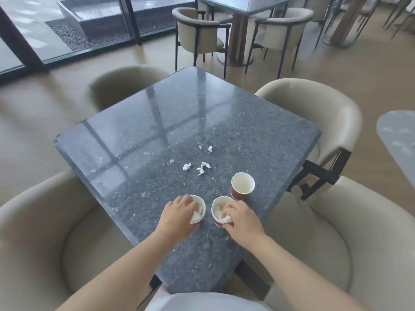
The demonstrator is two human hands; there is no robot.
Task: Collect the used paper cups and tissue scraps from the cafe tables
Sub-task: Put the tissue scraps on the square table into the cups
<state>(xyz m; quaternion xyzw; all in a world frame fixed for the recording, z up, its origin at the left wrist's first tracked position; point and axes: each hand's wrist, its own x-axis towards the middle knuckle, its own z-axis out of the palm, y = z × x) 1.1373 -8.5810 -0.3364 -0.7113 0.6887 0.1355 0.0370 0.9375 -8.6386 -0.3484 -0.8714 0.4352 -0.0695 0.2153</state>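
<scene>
Three red paper cups stand near the front right of the dark stone table (139, 135). My left hand (178, 213) is over the left cup (201, 206) and pinches a white tissue scrap at its rim. My right hand (241, 217) grips the middle cup (219, 209), which has tissue inside, with another tissue piece under its fingers. The third cup (243, 185) stands alone behind them, with nothing visible inside. Several small tissue scraps (203, 167) lie loose on the table farther back, with two more scraps (210, 148) beyond.
Beige armchairs surround the table: one at the near left (45, 232), one at the near right (359, 232), one at the far right (318, 108) and one at the far left (125, 84). Another table with chairs (242, 10) stands behind. A second tabletop (399, 140) shows at the right edge.
</scene>
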